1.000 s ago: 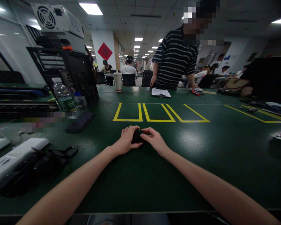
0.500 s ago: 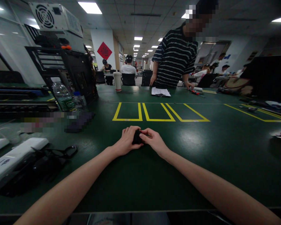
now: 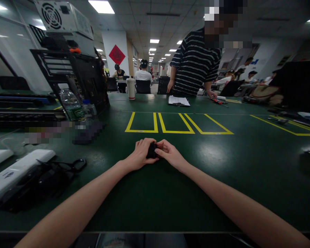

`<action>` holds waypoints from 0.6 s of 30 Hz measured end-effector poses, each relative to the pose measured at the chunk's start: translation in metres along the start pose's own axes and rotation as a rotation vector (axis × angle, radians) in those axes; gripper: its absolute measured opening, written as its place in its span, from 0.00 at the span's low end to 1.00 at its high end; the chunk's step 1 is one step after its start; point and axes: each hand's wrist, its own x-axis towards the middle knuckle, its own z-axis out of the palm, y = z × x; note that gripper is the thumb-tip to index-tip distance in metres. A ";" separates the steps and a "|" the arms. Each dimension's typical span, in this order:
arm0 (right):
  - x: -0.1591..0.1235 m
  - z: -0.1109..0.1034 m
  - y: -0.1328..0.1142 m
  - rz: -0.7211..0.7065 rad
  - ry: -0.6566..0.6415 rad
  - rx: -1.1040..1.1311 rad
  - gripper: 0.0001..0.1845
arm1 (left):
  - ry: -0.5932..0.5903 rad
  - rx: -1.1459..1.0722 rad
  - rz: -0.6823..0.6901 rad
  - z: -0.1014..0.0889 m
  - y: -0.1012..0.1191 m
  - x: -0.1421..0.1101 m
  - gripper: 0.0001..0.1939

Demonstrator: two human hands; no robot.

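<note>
1. Barely anything has moved since the earlier pictures: both hands remain together on the same spot of the desk [image 3: 222,179], and the person in the striped shirt [image 3: 195,65] at the far edge has shifted only slightly.
2. One small black object [image 3: 152,151] sits between the hands, a little nearer the near edge than the middle of the desk, just before the yellow boxes [image 3: 178,123].
3. Left hand [image 3: 141,155] curls its fingers over the object's top and left side; right hand [image 3: 169,154] pinches its right side with thumb and fingertips.
4. Handling, as a judgement: it looks small, rigid and light, likely hard plastic. Fingertip grips on opposite sides suit it; its smooth faces could slip.
5. Counts: one black object, two hands on it, three yellow boxes taped in a row.
6. Towards the left edge: two water bottles [image 3: 71,106], one pair of black scissors [image 3: 71,166], one open computer case [image 3: 74,74]. Towards the far edge: one clipboard [image 3: 179,101], one cup [image 3: 130,89].
</note>
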 end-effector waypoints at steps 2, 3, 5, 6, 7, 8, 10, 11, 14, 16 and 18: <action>-0.001 0.001 0.001 -0.022 0.000 -0.010 0.09 | -0.001 -0.008 -0.004 0.000 0.000 0.000 0.29; -0.001 0.002 0.002 -0.037 0.003 -0.010 0.09 | 0.000 -0.011 -0.008 0.000 0.000 0.000 0.29; -0.002 0.004 0.002 -0.063 0.010 0.001 0.09 | -0.014 -0.018 -0.015 -0.003 0.002 0.000 0.28; -0.002 0.004 0.002 -0.067 0.011 0.007 0.09 | -0.025 -0.022 -0.018 -0.005 0.003 0.000 0.28; -0.002 0.004 0.001 -0.064 0.010 0.011 0.09 | -0.039 -0.027 -0.019 -0.007 0.005 0.001 0.27; -0.002 0.004 0.000 -0.056 0.007 0.009 0.08 | -0.049 -0.032 -0.021 -0.009 0.007 0.001 0.27; -0.002 0.002 -0.003 -0.020 -0.022 -0.011 0.09 | -0.066 -0.043 -0.025 -0.012 0.009 0.001 0.26; -0.001 0.000 -0.005 -0.001 -0.041 -0.025 0.09 | -0.071 -0.050 -0.029 -0.013 0.010 0.002 0.26; 0.002 -0.004 -0.006 0.034 -0.084 -0.063 0.09 | -0.061 -0.061 -0.038 -0.012 0.009 0.002 0.26; 0.004 -0.006 -0.005 0.030 -0.091 -0.080 0.09 | -0.051 -0.062 -0.039 -0.010 0.007 0.002 0.26; 0.005 -0.006 -0.002 0.011 -0.094 -0.085 0.10 | -0.049 -0.064 -0.040 -0.008 0.005 0.003 0.27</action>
